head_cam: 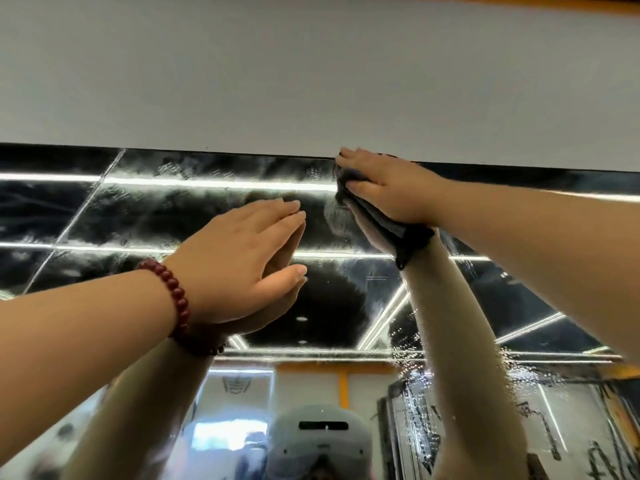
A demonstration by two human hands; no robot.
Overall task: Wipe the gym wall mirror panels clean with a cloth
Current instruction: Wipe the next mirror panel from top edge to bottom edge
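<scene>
Your left hand [239,261] with its red bead bracelet [173,299] laid flat, fingers straight, on the smeared mirror [156,209], your right hand [388,188] pressing the dark cloth [388,225] against the glass, fingers straight, at its top edge under the white wall [311,74]

We see a glossy glass mirror [194,202], smeared and beaded with droplets below the grip, a dark, soft matt cloth [381,220] in it, a matt painted wall [311,81] above, and polished red beads [176,299].
</scene>
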